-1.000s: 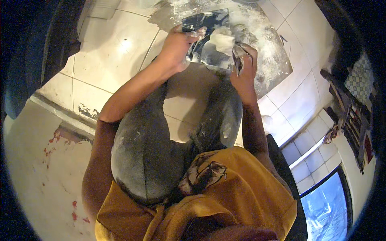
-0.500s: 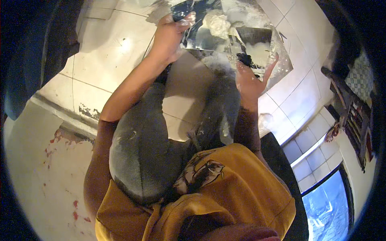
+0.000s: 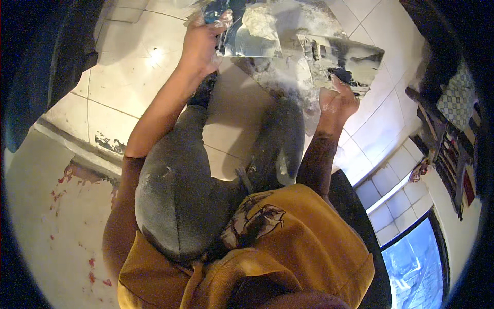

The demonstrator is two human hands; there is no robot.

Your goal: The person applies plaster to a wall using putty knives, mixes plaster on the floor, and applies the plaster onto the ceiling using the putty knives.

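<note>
My left hand (image 3: 200, 44) grips a shiny putty-smeared metal plate (image 3: 244, 47) near the top of the view, with a lump of white paste (image 3: 259, 23) on it. In my right hand (image 3: 337, 103) is a wide scraper (image 3: 363, 67), its flat blade coated in pale paste and dark smears, lying beside the plate at the upper right. A stained, powdery board (image 3: 321, 20) is on the floor beneath both tools. My grey-trousered legs (image 3: 177, 195) are bent below them, whitish smudges on the fabric.
Pale tiled floor (image 3: 134, 62) surrounds the board. A dark object (image 3: 67, 46) stands at the upper left, beside a peeling wall (image 3: 62, 216). At the right are dark wooden pieces (image 3: 447, 154), white wall tiles (image 3: 391, 180) and a blue-lit framed panel (image 3: 414, 262).
My left hand has moved forward and left with the plate. My right hand has swung out to the right, away from the plate, turning the scraper so its blade faces up.
</note>
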